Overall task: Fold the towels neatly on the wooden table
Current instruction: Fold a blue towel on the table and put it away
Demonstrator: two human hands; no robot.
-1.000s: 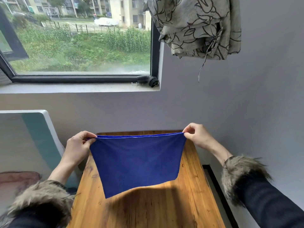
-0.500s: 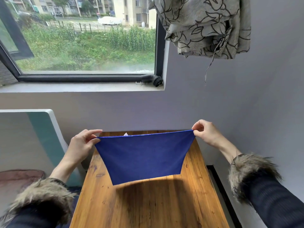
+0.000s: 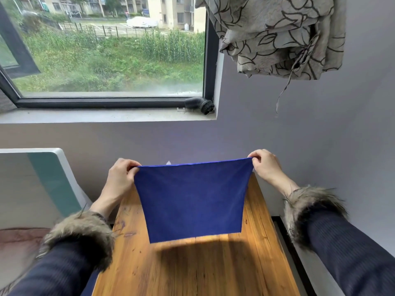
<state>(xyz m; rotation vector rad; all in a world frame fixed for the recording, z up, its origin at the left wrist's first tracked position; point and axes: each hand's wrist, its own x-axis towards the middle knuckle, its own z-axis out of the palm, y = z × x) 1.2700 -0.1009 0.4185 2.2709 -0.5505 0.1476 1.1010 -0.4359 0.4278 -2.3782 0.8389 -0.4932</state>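
**Towel stretched above the table, ready to lay or fold**

Nearest you, the table (image 3: 192, 272) runs away from your body, its wood bare under the towel's shadow, which gives you a flat place to set the cloth down.

Above it you hold the blue towel (image 3: 190, 199) clear of the surface, hanging from its top edge. Your left hand (image 3: 119, 180) pinches the top left corner with fingers curled over the edge; your right hand (image 3: 265, 165) pinches the top right corner the same way. Holding both corners apart pulls the top edge taut, so the cloth falls smooth and its lower edge hangs free above the wood. That looks like squaring up before a fold, though no fold is made yet.

A small pale tip (image 3: 168, 162) peeks over the top edge; you cannot tell what it is.

Farther off, a black object (image 3: 199, 105) lies on the window sill (image 3: 85, 116), and a patterned curtain (image 3: 277, 33) is bunched up high at the right.
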